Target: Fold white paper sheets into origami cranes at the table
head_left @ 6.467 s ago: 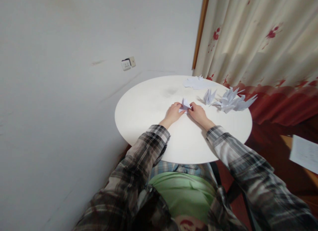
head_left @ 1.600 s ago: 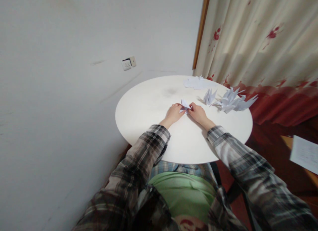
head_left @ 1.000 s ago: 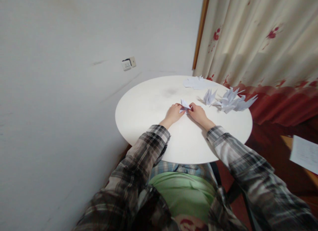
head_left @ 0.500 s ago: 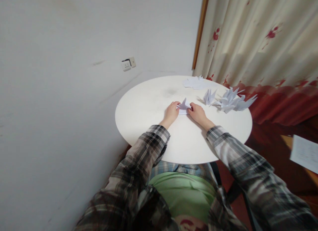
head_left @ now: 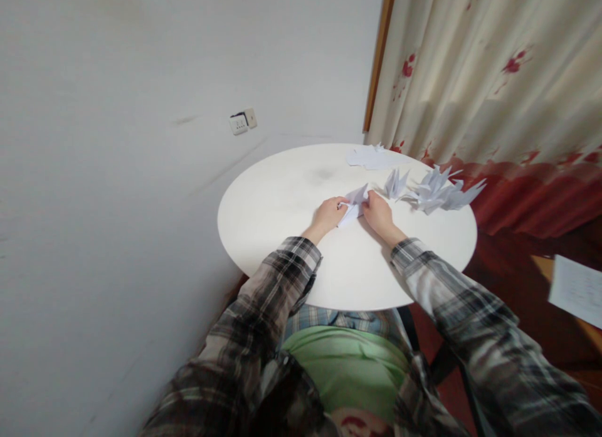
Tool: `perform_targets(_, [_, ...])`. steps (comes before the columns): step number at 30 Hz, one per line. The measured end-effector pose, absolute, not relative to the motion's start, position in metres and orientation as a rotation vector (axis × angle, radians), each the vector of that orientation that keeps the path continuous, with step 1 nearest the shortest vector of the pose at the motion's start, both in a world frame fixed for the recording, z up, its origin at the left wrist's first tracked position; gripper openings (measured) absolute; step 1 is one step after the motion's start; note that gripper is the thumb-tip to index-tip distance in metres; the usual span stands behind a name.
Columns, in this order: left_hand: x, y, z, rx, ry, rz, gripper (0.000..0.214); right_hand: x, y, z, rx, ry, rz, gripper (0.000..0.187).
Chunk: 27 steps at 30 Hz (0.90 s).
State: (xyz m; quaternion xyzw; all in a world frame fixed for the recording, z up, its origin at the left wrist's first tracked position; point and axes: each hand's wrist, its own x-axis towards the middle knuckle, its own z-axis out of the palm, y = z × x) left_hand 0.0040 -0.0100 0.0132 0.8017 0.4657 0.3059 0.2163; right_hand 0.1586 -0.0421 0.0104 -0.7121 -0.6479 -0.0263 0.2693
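A small folded white paper piece lies at the middle of the round white table. My left hand pinches its left edge with closed fingers. My right hand grips its right side, fingers closed on the paper. The piece sits tilted between both hands, a pointed flap sticking up toward the far side. Both my sleeves are plaid.
A single folded paper figure stands just right of my hands. A pile of several folded figures lies at the table's right edge. Flat paper sheets rest at the far rim. Wall on the left, curtain behind.
The paper piece has been turned and opened out between my hands, now longer and tilted. My right hand has shifted slightly up and toward the far side.
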Motion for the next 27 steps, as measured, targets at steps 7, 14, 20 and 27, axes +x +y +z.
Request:
perform_targets(7, [0.003, -0.006, 0.011, 2.210, 1.305, 0.854, 0.029, 0.157, -0.044, 0.012, -1.907, -1.705, 0.011, 0.029])
perform_targets(14, [0.001, -0.004, 0.007, 2.313, 1.326, 0.894, 0.025, 0.156, -0.042, 0.012, -1.858, -1.745, 0.049, 0.031])
perform_targets(20, [0.001, 0.002, -0.001, 2.432, 1.315, 0.992, 0.045, 0.156, -0.038, 0.009, -1.738, -1.914, 0.039, 0.020])
perform_targets(27, [0.004, 0.001, 0.002, 2.436, 1.198, 1.050, 0.038, 0.157, -0.036, 0.006, -1.579, -2.035, 0.041, 0.013])
